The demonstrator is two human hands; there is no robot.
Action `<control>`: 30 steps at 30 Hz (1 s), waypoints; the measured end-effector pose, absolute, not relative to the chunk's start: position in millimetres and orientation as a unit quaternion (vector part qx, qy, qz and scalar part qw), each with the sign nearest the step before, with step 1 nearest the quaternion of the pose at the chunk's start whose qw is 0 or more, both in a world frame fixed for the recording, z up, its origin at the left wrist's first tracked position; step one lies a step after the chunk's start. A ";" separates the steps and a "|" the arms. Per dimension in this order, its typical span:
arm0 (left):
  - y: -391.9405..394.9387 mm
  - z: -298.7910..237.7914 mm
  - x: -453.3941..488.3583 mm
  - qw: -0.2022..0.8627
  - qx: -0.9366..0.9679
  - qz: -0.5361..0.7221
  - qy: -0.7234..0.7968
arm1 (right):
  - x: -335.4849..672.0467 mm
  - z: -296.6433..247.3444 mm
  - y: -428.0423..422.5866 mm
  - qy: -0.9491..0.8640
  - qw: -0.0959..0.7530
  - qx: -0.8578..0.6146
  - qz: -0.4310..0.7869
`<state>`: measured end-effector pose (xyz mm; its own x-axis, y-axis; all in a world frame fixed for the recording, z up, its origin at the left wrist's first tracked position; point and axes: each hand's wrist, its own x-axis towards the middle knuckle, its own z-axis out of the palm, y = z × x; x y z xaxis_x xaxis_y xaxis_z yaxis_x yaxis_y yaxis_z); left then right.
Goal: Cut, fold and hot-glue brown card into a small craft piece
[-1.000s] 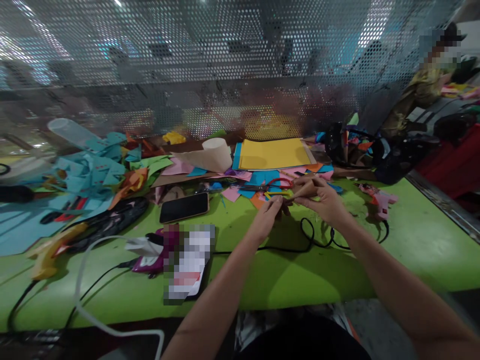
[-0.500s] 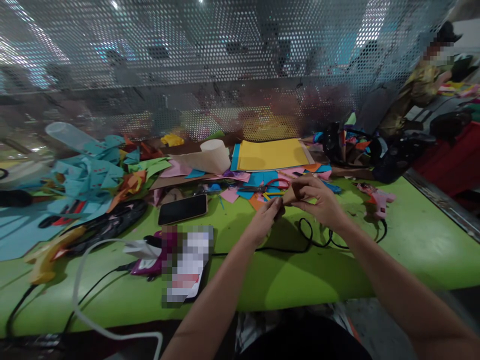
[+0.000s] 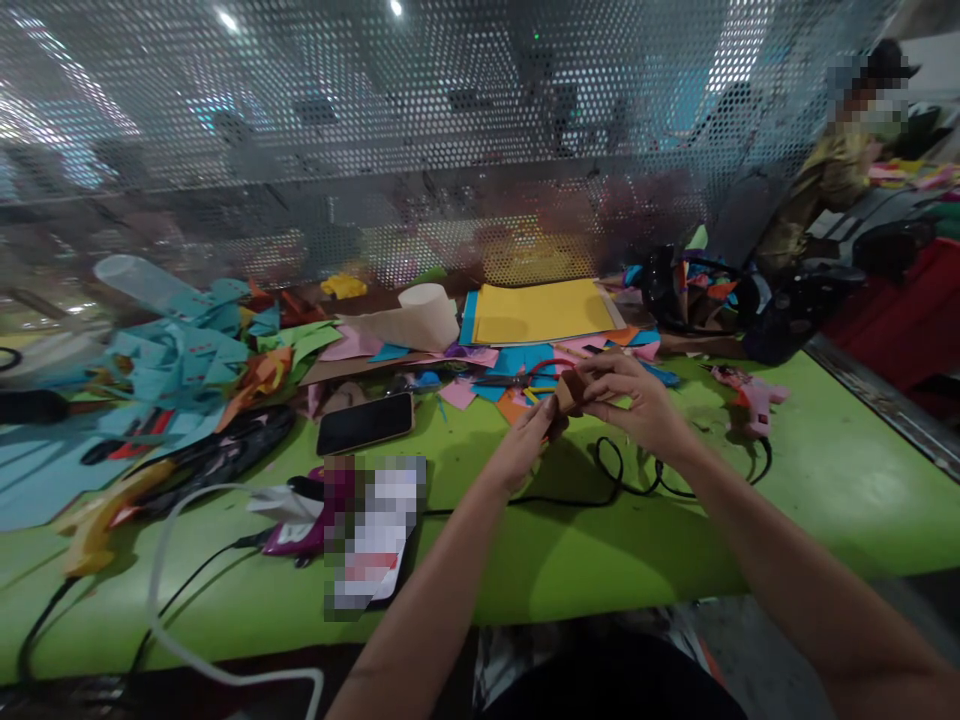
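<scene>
A small folded piece of brown paper is held up between both hands, above the green table. My left hand pinches its lower left side. From the right, the thumb and fingers of my right hand grip its other side. Just behind the hands lie scissors with a red handle and coloured paper scraps. A black cable runs on the table below them. To the right rests a pink glue gun.
Yellow sheets and a cream paper roll lie at the back by the perforated metal screen. On the left are a black phone, a purple power strip, a yellow glue gun and cut blue paper. A person is at far right.
The brown paper has turned in my fingers, so a lighter, boxy face shows. Both hands have stayed in nearly the same place.
</scene>
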<state>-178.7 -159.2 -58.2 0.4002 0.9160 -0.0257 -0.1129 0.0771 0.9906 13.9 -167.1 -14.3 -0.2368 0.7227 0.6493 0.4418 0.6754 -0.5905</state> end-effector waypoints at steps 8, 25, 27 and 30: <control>-161.8 -51.0 -175.7 0.635 0.545 0.404 0.369 | 10.6 -15.4 -168.6 -0.771 0.492 -0.370 0.164; -166.5 -48.5 -170.6 0.648 0.506 0.421 0.383 | 7.0 -17.6 -170.4 -0.772 0.489 -0.381 0.140; -166.1 -49.5 -171.1 0.648 0.506 0.424 0.381 | 6.0 -19.1 -170.4 -0.776 0.483 -0.382 0.138; -166.7 -50.5 -171.9 0.649 0.507 0.421 0.380 | 4.2 -23.0 -169.3 -0.780 0.472 -0.389 0.129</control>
